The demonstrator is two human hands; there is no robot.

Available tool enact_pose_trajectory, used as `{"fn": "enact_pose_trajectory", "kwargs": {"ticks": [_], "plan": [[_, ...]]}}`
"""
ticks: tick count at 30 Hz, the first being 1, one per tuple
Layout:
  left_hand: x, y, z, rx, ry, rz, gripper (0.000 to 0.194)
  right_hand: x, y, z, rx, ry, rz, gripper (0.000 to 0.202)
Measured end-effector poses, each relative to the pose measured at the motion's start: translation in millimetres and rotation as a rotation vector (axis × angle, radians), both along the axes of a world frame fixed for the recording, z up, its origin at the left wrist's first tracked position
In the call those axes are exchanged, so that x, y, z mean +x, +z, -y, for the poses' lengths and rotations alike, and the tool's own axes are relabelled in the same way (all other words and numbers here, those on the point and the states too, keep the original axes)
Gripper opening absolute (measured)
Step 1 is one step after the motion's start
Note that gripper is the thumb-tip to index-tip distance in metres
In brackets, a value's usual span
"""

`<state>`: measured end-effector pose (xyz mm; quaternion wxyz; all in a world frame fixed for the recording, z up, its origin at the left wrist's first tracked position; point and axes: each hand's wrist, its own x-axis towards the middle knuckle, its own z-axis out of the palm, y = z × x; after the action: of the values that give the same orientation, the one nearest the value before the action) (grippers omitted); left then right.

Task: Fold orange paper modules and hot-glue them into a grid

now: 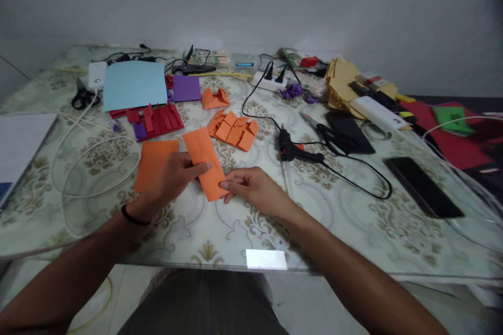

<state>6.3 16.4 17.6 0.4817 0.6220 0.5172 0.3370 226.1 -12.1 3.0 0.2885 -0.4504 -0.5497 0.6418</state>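
A folded orange paper strip (203,156) is held tilted above the table. My left hand (181,172) pinches its left side, thumb on top. At its lower right corner, my right hand (245,186) grips the paper between thumb and fingers. Under and beside my left hand lies a flat orange sheet (156,159). Just beyond the strip sit folded orange pieces (234,130), with another folded orange piece (215,98) behind them. Folded red pieces (160,119) lie to the left, near a purple square (186,88).
A black glue gun (298,152) with its cord, scissors (334,137) and a dark phone (423,187) lie on the right. Light blue paper (134,85), a looped white cable (63,188) and black scissors (83,97) are on the left. A power strip (269,82) sits behind.
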Motion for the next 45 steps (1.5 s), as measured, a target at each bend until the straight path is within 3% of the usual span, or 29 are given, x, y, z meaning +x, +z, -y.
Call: {"fn": "enact_pose_trajectory", "kwargs": {"ticks": [5, 11, 18, 25, 32, 45], "plan": [[-1.7, 2.2, -0.7, 0.048, -0.008, -0.035, 0.043, 2.3, -0.8, 0.3, 0.006, 0.024, -0.019, 0.042], [0.8, -6.3, 0.9, -0.059, -0.241, 0.013, 0.035, 2.5, 3.8, 2.4, 0.135, -0.031, 0.004, 0.039], [2.4, -2.4, 2.5, -0.079, -0.137, 0.056, 0.031, 1.9, 4.9, 3.4, 0.109, 0.026, 0.018, 0.041], [1.2, -3.9, 3.0, -0.110, -0.149, -0.081, 0.043, 3.5, 3.7, 1.5, 0.196, -0.034, 0.016, 0.038], [2.2, -3.7, 3.7, -0.114, -0.147, -0.152, 0.048, 2.5, 1.0, 0.1, 0.178, -0.054, -0.018, 0.035], [0.3, -2.1, 1.8, 0.032, -0.187, -0.204, 0.055, 1.5, -3.3, -1.7, 0.185, -0.073, -0.012, 0.026]]}}
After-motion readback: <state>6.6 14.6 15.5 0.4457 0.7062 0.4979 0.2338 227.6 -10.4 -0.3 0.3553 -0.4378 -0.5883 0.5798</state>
